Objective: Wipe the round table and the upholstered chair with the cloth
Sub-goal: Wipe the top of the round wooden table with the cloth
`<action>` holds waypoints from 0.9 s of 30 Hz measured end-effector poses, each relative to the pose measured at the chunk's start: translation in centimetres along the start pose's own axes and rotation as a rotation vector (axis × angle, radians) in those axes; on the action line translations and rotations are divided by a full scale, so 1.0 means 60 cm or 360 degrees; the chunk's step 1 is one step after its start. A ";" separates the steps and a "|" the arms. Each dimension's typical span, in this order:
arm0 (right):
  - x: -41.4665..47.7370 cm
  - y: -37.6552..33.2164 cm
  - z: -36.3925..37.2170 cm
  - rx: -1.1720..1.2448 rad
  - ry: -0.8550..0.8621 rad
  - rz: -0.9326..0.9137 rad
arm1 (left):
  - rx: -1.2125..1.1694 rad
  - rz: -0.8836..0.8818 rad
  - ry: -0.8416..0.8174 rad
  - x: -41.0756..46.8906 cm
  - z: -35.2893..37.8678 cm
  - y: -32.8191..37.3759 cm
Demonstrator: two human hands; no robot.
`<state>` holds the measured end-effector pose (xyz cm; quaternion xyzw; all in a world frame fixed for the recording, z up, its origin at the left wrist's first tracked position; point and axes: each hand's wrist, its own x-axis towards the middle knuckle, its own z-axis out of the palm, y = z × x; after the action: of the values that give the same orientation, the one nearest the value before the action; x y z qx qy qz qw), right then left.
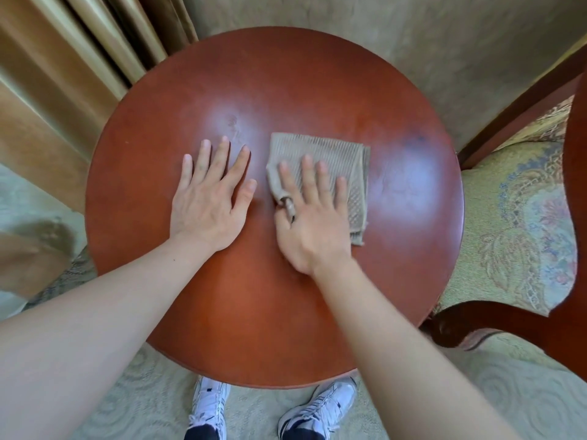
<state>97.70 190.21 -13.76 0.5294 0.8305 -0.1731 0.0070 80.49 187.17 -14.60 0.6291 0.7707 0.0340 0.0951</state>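
two bare forearms reach out from the head camera over a round, polished reddish-brown wooden bench [254, 312], one pair of white trainers [273, 408] showing below its near edge. left hand [209, 198] lies flat and spread on the bare wood, holding nothing. right hand [313, 217] presses fingers-spread on one folded, ribbed beige cloth [346, 163] near the bench's middle, a fold of it tucked by the thumb. soft, light and limp, the cloth looks likely to bunch unless kept under a flat palm, and should slide easily on the glossy top. one floral upholstered chair with a dark wood frame [521, 217] stands just beside the bench at right, apparently not yet wiped.
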 end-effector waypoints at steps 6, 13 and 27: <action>-0.151 -0.055 0.045 0.0053 -0.0037 -0.0093 | -0.0016 0.0015 -0.0023 -0.004 -0.004 0.001; -0.177 -0.055 0.060 0.0041 -0.0019 -0.0054 | 0.0020 0.0017 -0.0042 -0.002 -0.006 0.002; 0.139 0.012 -0.027 0.0029 -0.0044 0.0252 | -0.0025 0.0006 -0.0023 0.002 -0.004 -0.004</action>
<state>94.92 198.27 -14.09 0.5910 0.7843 -0.1868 0.0274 80.16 187.25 -14.43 0.6301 0.7685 0.0359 0.1055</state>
